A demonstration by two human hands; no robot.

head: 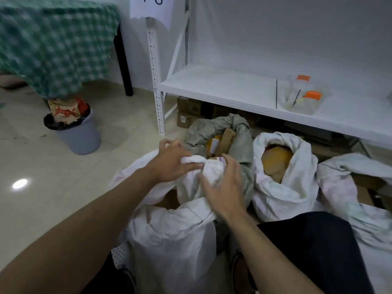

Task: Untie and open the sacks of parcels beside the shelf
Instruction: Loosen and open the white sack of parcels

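Note:
A white woven sack [169,240] stands on the floor right in front of me, its bunched neck [210,168] raised between my hands. My left hand [171,160] grips the neck's left side, fingers curled over the fabric. My right hand [224,185] lies against the neck's right side with fingers spread. Behind it a grey sack [199,132] stands open with boxes showing inside. To its right a white sack [284,187] is open on a yellow parcel [275,158]. Another white sack [347,187] lies at the far right.
A white metal shelf [222,85] runs along the back, with a clear plastic tub [303,98] on it and cardboard boxes [188,113] beneath. A grey bin [78,134] with rubbish stands left, under a table with a green checked cloth [53,45]. My dark-trousered knee [314,251] is at lower right.

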